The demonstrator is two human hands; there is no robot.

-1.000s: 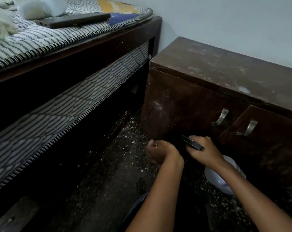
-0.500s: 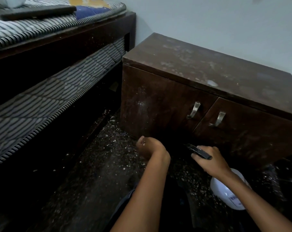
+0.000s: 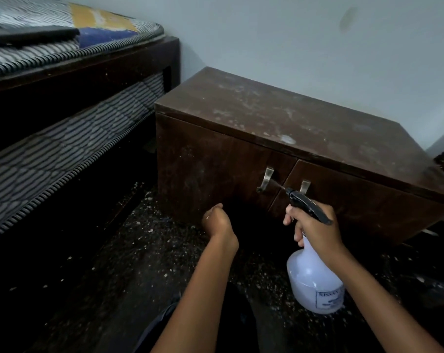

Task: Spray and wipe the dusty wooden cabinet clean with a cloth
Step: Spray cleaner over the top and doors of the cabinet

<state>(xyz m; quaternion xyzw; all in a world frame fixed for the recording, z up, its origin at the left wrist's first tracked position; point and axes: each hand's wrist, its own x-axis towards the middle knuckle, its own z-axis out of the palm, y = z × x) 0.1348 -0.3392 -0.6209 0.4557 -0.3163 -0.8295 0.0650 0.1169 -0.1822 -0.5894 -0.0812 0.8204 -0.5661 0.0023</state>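
The right hand (image 3: 315,225) grips the neck of a white spray bottle (image 3: 315,284), fingers curled round its black trigger, with the nozzle aimed at the door handles (image 3: 266,178) of the dusty wooden cabinet (image 3: 292,118). The left hand (image 3: 217,221) is curled low by the cabinet's front. It is too dark there to tell whether it holds anything. A bed (image 3: 63,138) stands to the left.

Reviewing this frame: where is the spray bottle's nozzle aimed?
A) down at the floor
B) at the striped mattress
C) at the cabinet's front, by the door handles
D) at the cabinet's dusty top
C: the right hand grips the spray bottle with its black nozzle level with the cabinet doors. A faint mist runs toward the handle nearer the bed.
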